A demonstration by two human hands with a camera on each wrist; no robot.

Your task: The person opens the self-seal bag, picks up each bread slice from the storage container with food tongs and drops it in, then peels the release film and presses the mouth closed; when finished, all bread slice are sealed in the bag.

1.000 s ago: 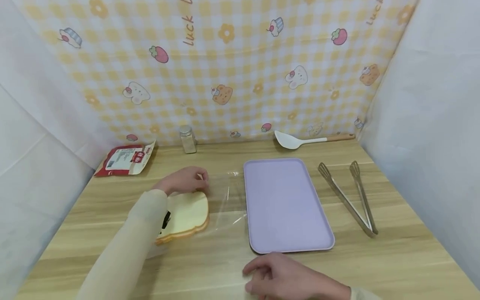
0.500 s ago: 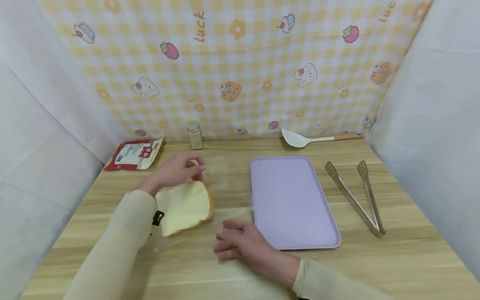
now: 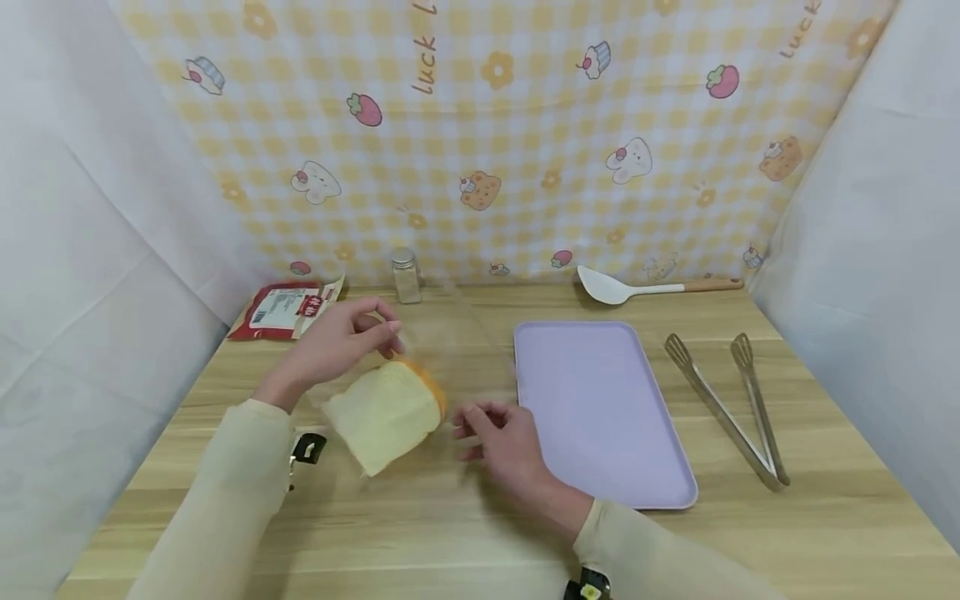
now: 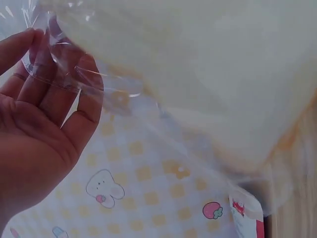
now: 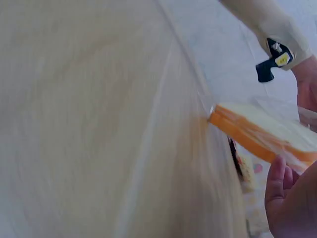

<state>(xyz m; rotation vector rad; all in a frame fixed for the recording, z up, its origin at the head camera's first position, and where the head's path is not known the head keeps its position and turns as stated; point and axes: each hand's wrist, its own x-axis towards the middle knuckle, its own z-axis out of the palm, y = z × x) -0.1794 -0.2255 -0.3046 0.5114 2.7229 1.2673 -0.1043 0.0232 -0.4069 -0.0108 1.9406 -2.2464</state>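
Slices of bread (image 3: 386, 412) with orange-brown crust lie inside a clear plastic bag (image 4: 116, 91), tilted up off the table. My left hand (image 3: 341, 342) pinches the bag's edge between thumb and fingers at the bread's upper corner; in the left wrist view the film runs across its fingers. My right hand (image 3: 506, 446) is just right of the bread's crust edge, its fingers loosely bent. In the right wrist view, the right thumb and fingers (image 5: 279, 173) are close under the crust; whether they touch the film is hard to tell.
A lilac tray (image 3: 600, 417) lies beside the right hand. Metal tongs (image 3: 731, 417) rest spread apart to its right. Along the back are a white spatula (image 3: 611, 288) with a wooden handle, a shaker jar (image 3: 406, 277) and a red packet (image 3: 277, 310).
My left hand has lifted and tilted the bagged bread off the table. My right hand has come up and left from the front of the tray to the bread's right side.
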